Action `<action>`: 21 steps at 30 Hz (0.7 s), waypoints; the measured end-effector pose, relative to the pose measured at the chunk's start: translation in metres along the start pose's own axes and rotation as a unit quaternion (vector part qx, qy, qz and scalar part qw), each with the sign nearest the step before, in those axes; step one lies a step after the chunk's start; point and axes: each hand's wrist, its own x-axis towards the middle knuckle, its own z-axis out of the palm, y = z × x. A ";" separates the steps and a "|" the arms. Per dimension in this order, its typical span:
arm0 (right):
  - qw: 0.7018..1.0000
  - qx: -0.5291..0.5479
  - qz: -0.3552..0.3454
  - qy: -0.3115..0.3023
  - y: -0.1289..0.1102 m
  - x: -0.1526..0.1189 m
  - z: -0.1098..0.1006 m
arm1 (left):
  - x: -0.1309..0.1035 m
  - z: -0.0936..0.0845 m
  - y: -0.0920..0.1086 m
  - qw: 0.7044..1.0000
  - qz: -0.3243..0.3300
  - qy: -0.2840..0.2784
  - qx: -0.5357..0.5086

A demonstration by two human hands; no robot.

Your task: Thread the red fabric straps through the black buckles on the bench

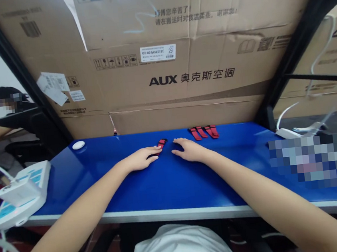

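A short red strap with a black fitting at its far end lies on the blue tabletop. My left hand rests on its near part, fingers stretched over the strap and thumb apart from them; the covered portion is hidden. Just to the right, my right hand hovers at or near the table surface with thumb and fingers apart and nothing between them. Beyond it, several similar red straps with black ends lie side by side near the table's back edge.
A cardboard panel stands behind the blue table. A white power strip with a plugged-in adapter sits at left, near a white round object. White cabled items lie at right. Another person sits beyond the left frame post.
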 end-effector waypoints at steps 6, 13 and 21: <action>0.999 -0.021 0.002 -0.040 -0.016 0.001 0.006 | 0.008 0.027 0.027 0.992 -0.092 -0.020 0.083; 0.999 -0.036 -0.001 -0.039 -0.014 0.002 0.010 | 0.020 0.039 0.039 0.989 -0.127 0.004 0.070; 0.998 -0.034 0.006 -0.047 -0.015 0.006 0.010 | 0.007 0.017 0.012 0.982 -0.164 0.031 0.094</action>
